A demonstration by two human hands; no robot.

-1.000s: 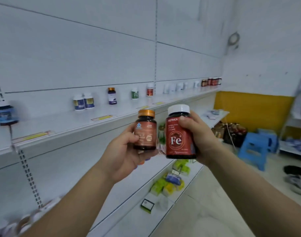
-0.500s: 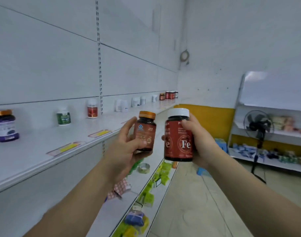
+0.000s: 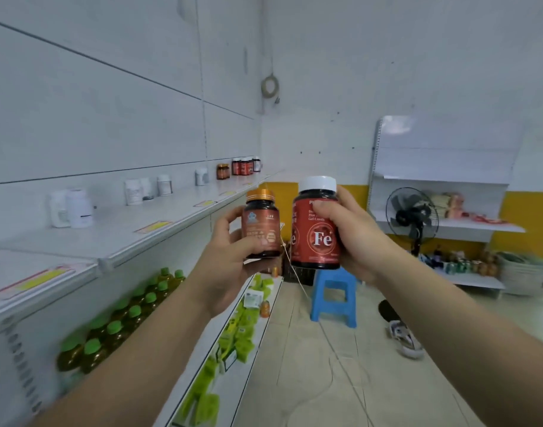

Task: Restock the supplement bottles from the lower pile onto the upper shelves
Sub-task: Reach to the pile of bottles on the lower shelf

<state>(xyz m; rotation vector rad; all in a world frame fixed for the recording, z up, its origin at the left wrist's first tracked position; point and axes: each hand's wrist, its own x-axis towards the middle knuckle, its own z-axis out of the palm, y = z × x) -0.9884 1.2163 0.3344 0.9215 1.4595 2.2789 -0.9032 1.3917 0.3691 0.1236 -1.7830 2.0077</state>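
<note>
Bottles (image 3: 316, 229) (upright) in both hands (image 3: 230, 257)

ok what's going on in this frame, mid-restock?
A person holds two supplement bottles up in the aisle. The left hand grips a small orange-capped bottle; the right hand grips a larger white-capped bottle marked Fe. Neither is shelved yet. The upper shelf on the left carries spaced bottles, with matching red ones at its far end.

Bright even light; blurred, warped left edge.
</note>
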